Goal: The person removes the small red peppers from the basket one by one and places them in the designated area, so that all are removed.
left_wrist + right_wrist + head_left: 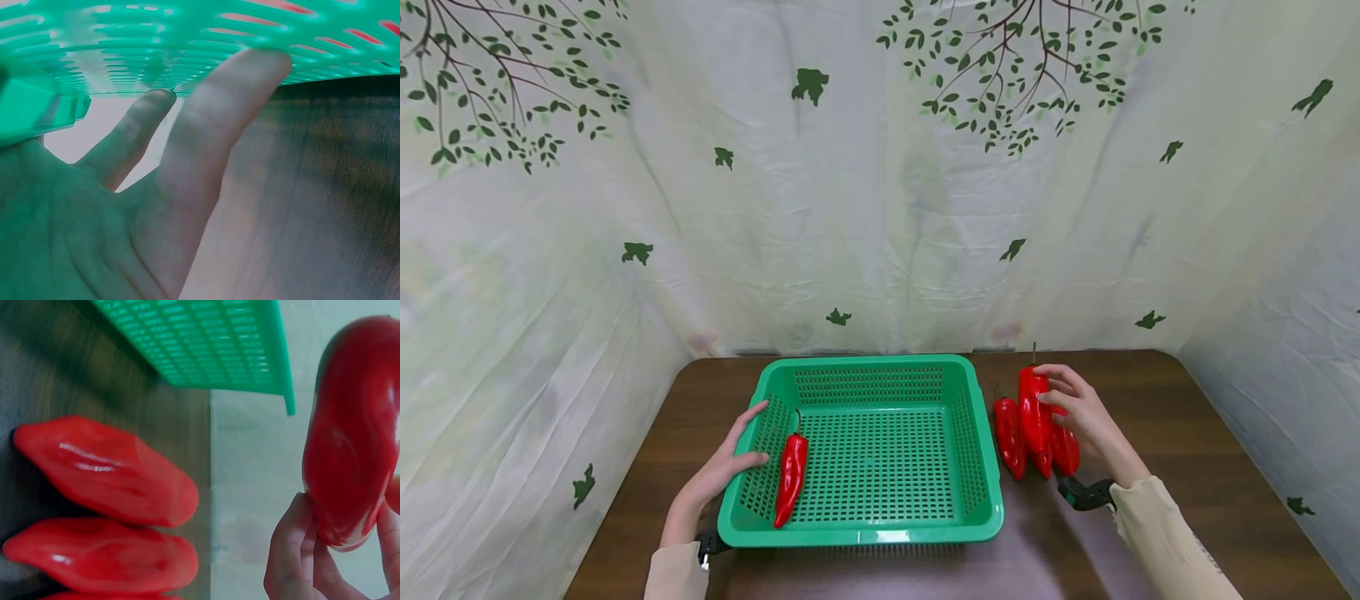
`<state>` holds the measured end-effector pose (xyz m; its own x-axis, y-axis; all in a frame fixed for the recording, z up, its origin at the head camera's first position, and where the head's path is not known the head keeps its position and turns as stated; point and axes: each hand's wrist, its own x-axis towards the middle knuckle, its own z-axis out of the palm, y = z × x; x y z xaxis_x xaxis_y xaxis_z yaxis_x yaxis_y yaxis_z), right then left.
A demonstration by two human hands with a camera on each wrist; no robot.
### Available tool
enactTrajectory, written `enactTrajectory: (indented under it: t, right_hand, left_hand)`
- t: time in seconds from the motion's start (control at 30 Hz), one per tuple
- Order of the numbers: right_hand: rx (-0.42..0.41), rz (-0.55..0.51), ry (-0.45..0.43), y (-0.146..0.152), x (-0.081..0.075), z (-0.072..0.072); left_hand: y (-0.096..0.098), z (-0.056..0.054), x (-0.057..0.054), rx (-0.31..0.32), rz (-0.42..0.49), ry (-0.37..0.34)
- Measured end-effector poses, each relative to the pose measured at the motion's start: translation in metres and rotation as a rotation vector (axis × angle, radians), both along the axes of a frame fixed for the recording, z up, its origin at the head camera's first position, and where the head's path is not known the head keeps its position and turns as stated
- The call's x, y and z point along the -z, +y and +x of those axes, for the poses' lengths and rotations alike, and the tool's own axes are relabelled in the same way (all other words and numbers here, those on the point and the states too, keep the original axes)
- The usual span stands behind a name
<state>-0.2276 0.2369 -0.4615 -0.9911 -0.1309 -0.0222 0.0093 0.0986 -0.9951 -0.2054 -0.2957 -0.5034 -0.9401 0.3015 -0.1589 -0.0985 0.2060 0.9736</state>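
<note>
My left hand (722, 467) grips the left rim of a green plastic basket (880, 536), thumb over the rim. In the left wrist view, two fingers (234, 94) reach along the outside of its slotted wall. Inside the basket, toward the left, lies one red chili pepper (791, 479) with its stem pointing away. Right of the basket, my right hand (1078, 412) holds another glossy red pepper (1034, 412) near its stem end, raised with the tip downward. More red peppers (106, 472) lie side by side on the table beneath it, partly hidden in the head view.
The basket stands on a dark brown wooden table (1157, 417) with rounded far corners. Behind and beside the table hangs a pale curtain (880, 208) printed with leaves and branches. A black wrist strap (1084, 493) circles my right wrist.
</note>
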Motion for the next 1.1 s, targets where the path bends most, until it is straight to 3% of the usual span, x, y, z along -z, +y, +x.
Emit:
enactTrajectory:
  t: [0.63, 1.1]
  right_hand:
    - [-0.01, -0.054, 0.066, 0.025, 0.016, 0.004]
    - [0.034, -0.075, 0.062, 0.042, 0.026, 0.008]
  left_hand:
    - [0.0, 0.0, 0.0, -0.003, 0.011, -0.006]
    - [0.001, 0.0, 0.001, -0.008, 0.012, -0.005]
